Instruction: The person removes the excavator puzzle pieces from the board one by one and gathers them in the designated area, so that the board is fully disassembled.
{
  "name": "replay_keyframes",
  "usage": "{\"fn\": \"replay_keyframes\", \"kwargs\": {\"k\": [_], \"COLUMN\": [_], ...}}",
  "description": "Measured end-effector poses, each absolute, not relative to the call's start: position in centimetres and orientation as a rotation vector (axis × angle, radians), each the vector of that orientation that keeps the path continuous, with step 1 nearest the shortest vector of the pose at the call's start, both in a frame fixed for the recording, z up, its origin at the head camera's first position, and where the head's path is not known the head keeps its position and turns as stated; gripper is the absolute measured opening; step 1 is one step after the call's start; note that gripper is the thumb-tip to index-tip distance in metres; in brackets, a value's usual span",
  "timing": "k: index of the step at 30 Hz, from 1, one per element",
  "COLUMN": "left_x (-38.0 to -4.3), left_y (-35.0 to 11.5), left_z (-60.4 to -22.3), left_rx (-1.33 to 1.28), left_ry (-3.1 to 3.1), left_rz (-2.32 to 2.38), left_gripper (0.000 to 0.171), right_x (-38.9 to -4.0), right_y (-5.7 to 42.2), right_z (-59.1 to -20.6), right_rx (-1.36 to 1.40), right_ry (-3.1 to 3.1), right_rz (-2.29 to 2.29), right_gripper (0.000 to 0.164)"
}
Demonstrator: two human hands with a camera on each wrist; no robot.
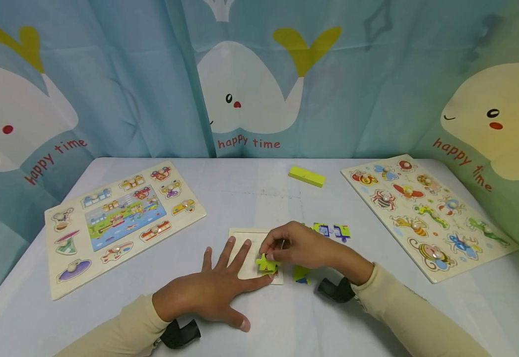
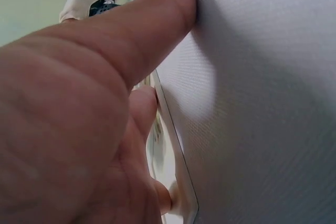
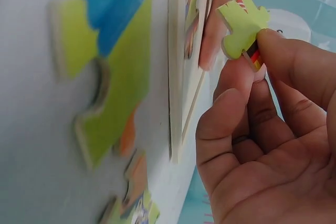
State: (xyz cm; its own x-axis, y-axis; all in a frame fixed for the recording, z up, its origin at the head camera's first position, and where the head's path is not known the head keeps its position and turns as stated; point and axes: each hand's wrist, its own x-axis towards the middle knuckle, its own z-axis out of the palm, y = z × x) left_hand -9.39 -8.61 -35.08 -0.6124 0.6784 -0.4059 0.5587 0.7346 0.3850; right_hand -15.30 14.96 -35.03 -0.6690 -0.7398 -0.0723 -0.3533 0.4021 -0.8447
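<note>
My left hand (image 1: 215, 292) lies with its fingers spread on the small pale puzzle board (image 1: 249, 267), the thumb out on the tablecloth. Over the board's right side, my right hand (image 1: 301, 245) pinches a lime-green jigsaw piece (image 1: 266, 264) between thumb and fingers. The right wrist view shows that jigsaw piece (image 3: 244, 27) tilted, raised off the board, with red and black marks on it. Beside a fingertip of the left hand, a coloured piece (image 3: 191, 35) lies in the board. A green and blue loose piece (image 3: 123, 51) rests on the table right of the board.
More loose jigsaw pieces (image 1: 342, 232) lie beyond the right hand. A yellow-green block (image 1: 306, 176) sits farther back. Large knob puzzles flank the work: a vehicle-and-toy board (image 1: 188, 220) at left, an insect board (image 1: 386, 225) at right. A whale-print curtain (image 1: 152, 99) hangs behind.
</note>
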Motion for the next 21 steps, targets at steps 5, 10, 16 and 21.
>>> {"fn": "replay_keyframes", "kwargs": {"k": [5,10,16,21], "left_x": [-9.4,-9.4,-9.3,-9.4], "left_y": [-8.6,-8.7,-8.7,-8.7], "left_z": [-35.1,-35.2,-35.2,-35.2], "left_rx": [0.939,0.951,0.962,0.956], "left_ry": [2.396,2.398,2.402,2.398], "left_rz": [0.314,0.319,0.323,0.334], "left_gripper": [0.087,0.086,0.087,0.087], "right_x": [-15.4,-15.3,-15.3,-15.3], "right_y": [15.7,16.5,17.4,18.2], "right_z": [-35.0,-34.9,-35.1,-35.2], "right_rx": [-0.923,-0.877,-0.824,-0.869], "right_ry": [2.251,2.246,2.199,2.204], "right_rz": [-1.198,-1.207,-1.233,-1.247], "right_gripper": [0.006,0.007,0.007,0.007]}}
